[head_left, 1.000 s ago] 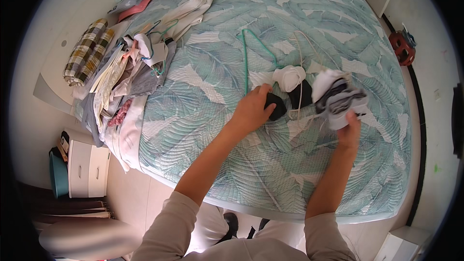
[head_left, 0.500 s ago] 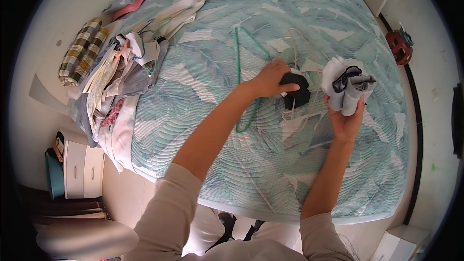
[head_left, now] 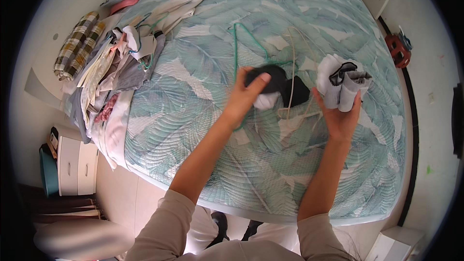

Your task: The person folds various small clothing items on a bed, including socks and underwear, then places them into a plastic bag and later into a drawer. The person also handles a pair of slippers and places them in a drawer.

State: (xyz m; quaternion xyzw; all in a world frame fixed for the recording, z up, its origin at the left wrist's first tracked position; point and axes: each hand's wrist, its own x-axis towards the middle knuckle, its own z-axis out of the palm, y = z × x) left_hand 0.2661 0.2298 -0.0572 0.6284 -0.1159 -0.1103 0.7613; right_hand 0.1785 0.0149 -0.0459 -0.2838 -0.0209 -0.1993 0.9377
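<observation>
The left hand (head_left: 244, 92) has its thumb laid across a dark charcoal, rounded bundle of soft fabric (head_left: 270, 79), with its fingers curled round the far side; this grip is partly closed on the bundle, though blur hides how firmly. A small white, rounded fabric bundle (head_left: 266, 100) shows just below it, and whether the hand also has hold of that one I cannot tell. Just to the right lies a flat black piece of fabric (head_left: 298, 93), crossed by a thin cream clothes hanger (head_left: 291, 53). A bent green clothes hanger (head_left: 236, 46) lies by the left hand, on the bed's padded teal-and-white leaf-patterned cover (head_left: 217, 174).

The right hand (head_left: 340, 122) cups a pair of upright light-grey fabric rolls (head_left: 331, 97) from below, fingers spread to either side, so this grip is wide and embracing. A fluffy white fabric bundle (head_left: 326, 65) sits against their far side.

For good handling, light, even pressure from both sides should keep the rolls from unwinding. The charcoal bundle is best lifted clear of the hanger wires rather than dragged, since soft cloth could snag there.
</observation>
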